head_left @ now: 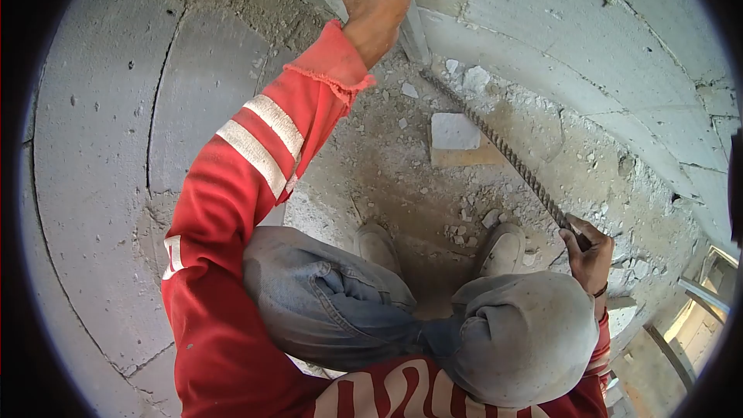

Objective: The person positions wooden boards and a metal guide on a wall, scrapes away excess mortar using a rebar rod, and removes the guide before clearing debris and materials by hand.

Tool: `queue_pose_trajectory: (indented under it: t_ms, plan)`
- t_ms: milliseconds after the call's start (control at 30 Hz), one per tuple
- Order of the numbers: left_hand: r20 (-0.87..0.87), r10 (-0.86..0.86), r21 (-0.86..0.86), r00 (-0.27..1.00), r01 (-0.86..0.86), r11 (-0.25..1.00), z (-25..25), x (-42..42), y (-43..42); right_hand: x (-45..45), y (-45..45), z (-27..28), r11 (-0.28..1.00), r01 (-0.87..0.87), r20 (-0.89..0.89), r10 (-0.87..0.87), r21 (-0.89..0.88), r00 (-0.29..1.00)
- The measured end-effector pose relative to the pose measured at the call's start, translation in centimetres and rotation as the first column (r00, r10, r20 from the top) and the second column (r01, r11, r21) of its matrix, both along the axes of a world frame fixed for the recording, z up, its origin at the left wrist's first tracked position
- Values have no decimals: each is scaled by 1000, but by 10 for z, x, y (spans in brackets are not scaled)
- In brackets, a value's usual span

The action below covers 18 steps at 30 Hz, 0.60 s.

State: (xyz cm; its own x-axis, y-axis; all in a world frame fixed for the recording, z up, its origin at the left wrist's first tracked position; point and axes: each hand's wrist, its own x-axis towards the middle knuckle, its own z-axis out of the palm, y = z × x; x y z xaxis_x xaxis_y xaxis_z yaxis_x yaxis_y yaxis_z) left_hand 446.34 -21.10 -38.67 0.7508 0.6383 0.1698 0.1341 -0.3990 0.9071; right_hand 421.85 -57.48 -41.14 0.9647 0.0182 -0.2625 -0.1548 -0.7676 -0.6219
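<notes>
At the top of the head view, my left hand is closed around the upper part of a pale, dusty straight-edged bar, whose lower end stands near the foot of the block wall. My right hand, at the right beside my knee, has its fingers closed on the near end of a twisted rebar rod. The rod slants up and left across the rubble, its far end close to the foot of the bar. A white block piece lies just left of the rod.
Grey block walls rise at the left and upper right. Broken chips and dust cover the floor around my shoes. At the lower right are metal bars beside a bright opening.
</notes>
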Motion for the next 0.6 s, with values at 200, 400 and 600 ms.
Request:
queue_pose_trajectory:
  t_ms: [200,400,600]
  plan:
    - [63,-224,-202,973,232,952,7,5,11,-52,-21,-118,996,-61,170,49,67,984]
    - [9,-167,-268,986,164,949,12,4,9,-47,-22,-89,999,-17,65,15,36,998]
    - [16,-87,-267,996,88,960,12,6,6,-40,-12,-64,1000,-21,181,25,-24,983]
